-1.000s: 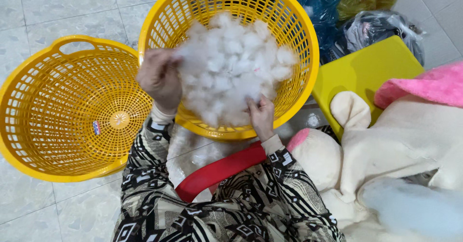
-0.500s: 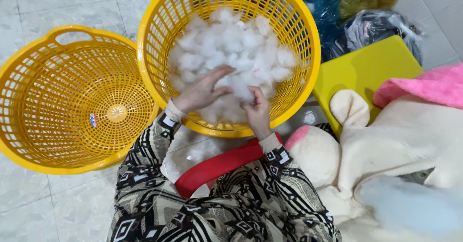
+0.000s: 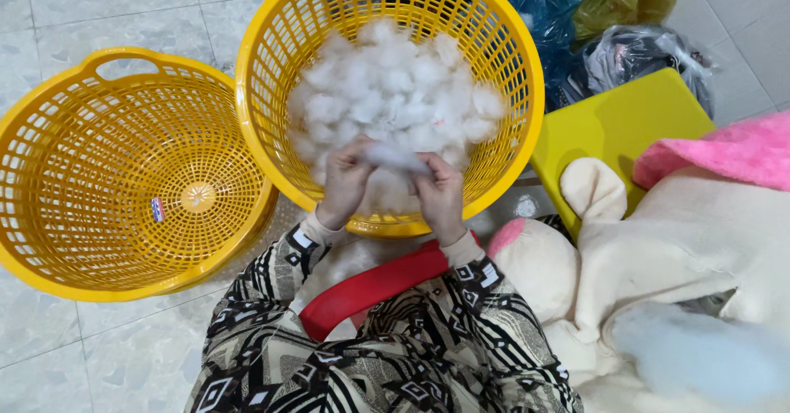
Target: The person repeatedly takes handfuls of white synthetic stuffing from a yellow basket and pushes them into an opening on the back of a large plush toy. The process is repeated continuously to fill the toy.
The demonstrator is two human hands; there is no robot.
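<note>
1. We see our left hand (image 3: 344, 181) and right hand (image 3: 439, 192) close together over the near inner wall of a yellow basket (image 3: 510, 59) that holds a heap of white stuffing (image 3: 395, 92).
2. Between our 2 hands stretches a small tuft (image 3: 393, 156) of the same white fibre; the fingers of each hand are curled and pinch 1 end of it, just above the heap.
3. A 2nd yellow basket (image 3: 123, 174) stands to the left, touching the 1st; it has a small sticker on its bottom.
4. To the right lies a cream plush toy (image 3: 699, 240) with a pink patch, and beside it a pink cloth (image 3: 724, 150) on a yellow-green stool (image 3: 609, 125).
5. Behind the stool sit plastic bags (image 3: 625, 18) in blue, olive and grey.
6. A red strip (image 3: 378, 285) lies across our lap, by the patterned sleeves (image 3: 271, 298).
</note>
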